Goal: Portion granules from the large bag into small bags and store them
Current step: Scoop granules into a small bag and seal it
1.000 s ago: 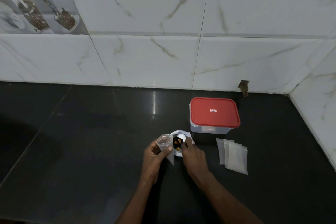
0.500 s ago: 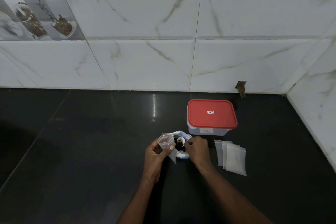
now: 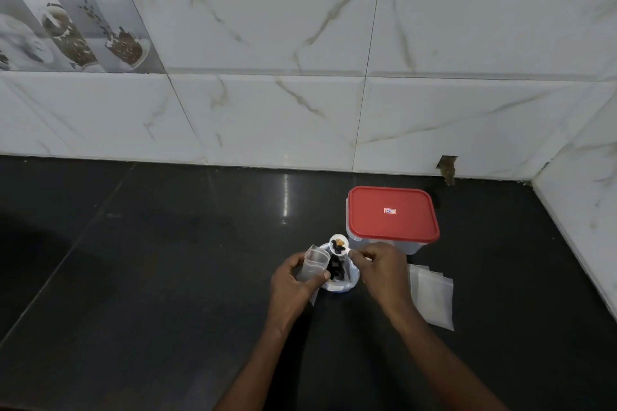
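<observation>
An open large bag (image 3: 340,280) of dark granules (image 3: 336,269) sits on the black countertop (image 3: 167,277), toward its back right corner. A clear small bag (image 3: 312,262) is held open beside it, with flat empty bags (image 3: 432,297) stacked to the right near a red-lidded container (image 3: 392,218).

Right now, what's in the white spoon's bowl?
The spoon, held in the right hand, carries a small heap of dark pieces with an orange-brown bit, above the large bag. The handle is covered by the fingers; the left hand holds the small bag open.
</observation>
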A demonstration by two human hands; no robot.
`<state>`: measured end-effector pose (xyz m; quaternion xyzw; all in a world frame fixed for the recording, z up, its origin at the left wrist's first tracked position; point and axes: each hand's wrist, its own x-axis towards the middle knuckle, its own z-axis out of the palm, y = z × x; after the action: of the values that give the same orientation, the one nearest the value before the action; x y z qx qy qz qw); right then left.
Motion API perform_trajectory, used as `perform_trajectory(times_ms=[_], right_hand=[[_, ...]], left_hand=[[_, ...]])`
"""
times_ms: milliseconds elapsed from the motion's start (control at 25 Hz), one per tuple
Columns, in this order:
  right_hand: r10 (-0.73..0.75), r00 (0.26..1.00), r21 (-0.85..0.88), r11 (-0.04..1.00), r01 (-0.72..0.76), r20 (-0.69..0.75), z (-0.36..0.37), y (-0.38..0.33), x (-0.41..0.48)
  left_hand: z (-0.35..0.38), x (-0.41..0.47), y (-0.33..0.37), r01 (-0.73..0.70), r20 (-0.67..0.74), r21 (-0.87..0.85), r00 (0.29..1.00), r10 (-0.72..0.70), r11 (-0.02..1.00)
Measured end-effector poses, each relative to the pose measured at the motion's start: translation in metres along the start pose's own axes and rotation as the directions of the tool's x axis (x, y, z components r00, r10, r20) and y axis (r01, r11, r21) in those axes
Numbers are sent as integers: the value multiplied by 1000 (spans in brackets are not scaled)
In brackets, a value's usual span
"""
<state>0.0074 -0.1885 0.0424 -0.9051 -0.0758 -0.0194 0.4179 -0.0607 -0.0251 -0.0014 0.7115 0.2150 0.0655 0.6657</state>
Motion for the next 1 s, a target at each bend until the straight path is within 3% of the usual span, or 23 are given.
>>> perform_trajectory(times_ms=[120,240,360,520,640,800,880,1000], right_hand=[[-307,950,-99,949,301,-52,-4,-13,-7],[-602,793,-382,714,587,94,11,1,-21],[-715,689,-421,593,687,117,18,14,-29],[-778,628,-418,576,702,-17,18,20,-25],[-750,658,-395,626,672,-68,18,18,-23],[-403,911,-248,895,372,-87,23,24,-18],[-286,954,-358,885,297,84,32,31,-19],[-203,935,-503,799,331,292,40,37,-20]], left_hand=[[4,4,1,-6,-25,66,1000,8,998],[7,2,6,-5,11,41,1000,4,999],[6,1,9,-17,34,21,999,16,1000],[4,0,8,3,25,-18,1000,-3,1000],[3,-1,4,13,21,-19,1000,-12,1000],[-1,-4,1,17,32,-56,999,-15,998],[-4,-6,2,18,40,-100,999,-14,995],[-8,-7,-2,25,60,-145,998,-16,989]])
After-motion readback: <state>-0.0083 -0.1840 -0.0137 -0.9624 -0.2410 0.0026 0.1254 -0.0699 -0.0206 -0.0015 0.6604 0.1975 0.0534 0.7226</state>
